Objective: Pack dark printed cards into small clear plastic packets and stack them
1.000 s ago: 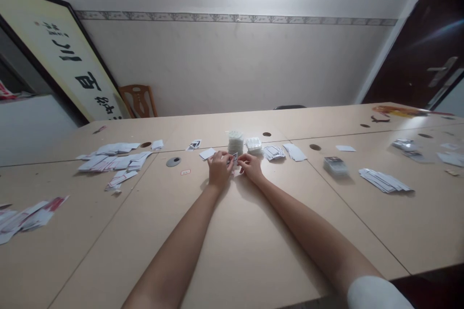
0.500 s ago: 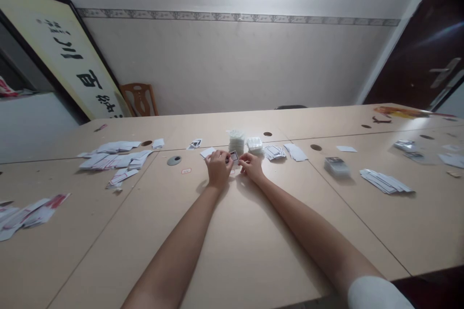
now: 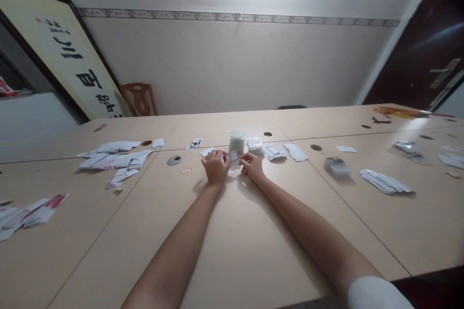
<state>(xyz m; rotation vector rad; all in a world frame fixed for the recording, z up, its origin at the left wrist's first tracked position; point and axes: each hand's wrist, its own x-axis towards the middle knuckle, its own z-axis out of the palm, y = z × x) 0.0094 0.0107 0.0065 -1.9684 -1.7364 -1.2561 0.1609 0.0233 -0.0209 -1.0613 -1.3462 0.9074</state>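
Your left hand (image 3: 216, 169) grips a black-bordered card (image 3: 234, 157) just below the frame's centre; your right hand (image 3: 253, 167) is just right of it, its grip too small to tell.

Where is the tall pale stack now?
In the head view, the tall pale stack stands near the centre, just beyond the card between the left hand and right hand, with a shorter stack on its right.

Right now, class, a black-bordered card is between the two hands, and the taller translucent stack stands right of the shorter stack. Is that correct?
No: the head view shows the taller stack left of the shorter stack. The black-bordered card is indeed between the left hand and right hand.
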